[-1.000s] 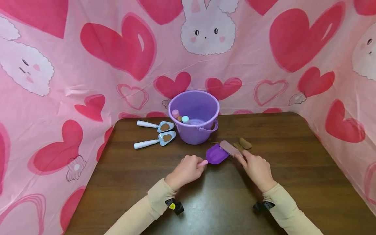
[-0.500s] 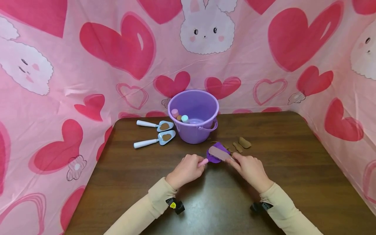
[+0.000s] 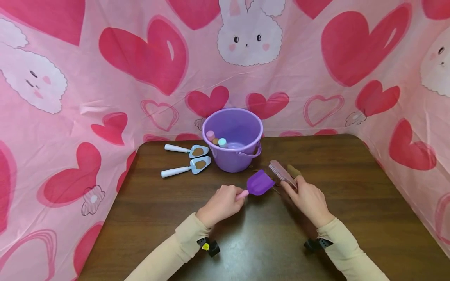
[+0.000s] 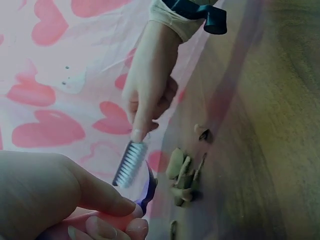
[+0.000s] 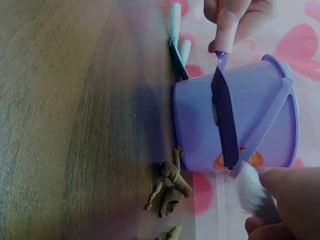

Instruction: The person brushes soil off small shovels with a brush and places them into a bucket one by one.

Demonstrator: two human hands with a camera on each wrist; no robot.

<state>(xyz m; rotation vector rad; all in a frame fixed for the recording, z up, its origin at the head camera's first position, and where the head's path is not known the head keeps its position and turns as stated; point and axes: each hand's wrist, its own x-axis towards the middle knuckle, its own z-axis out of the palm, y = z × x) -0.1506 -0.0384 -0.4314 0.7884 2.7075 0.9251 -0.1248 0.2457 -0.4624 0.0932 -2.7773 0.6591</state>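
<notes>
My left hand (image 3: 222, 203) grips the pink handle of a small purple toy shovel (image 3: 260, 182), its blade pointing right and raised off the table. A brown bit clings to the blade's table-facing side in the right wrist view. My right hand (image 3: 310, 203) holds a pink brush (image 3: 280, 172) with white bristles (image 4: 131, 164), just right of the shovel and apart from it. Lumps and strips of brown clay (image 5: 175, 180) lie on the table below the tools. One larger clay lump (image 3: 293, 171) is partly hidden behind the brush and right hand.
A purple bucket (image 3: 232, 160) stands behind the shovel, with pink, brown and light-blue-topped items inside. Left of it lie two white-handled light blue trowels (image 3: 200, 164), each with a brown patch on its blade. A pink heart-and-rabbit cloth (image 3: 302, 50) hangs along the table's back and sides.
The brush passed leftward over the shovel's blade, then came back right and away from it. My left hand and the shovel have hardly moved.
</notes>
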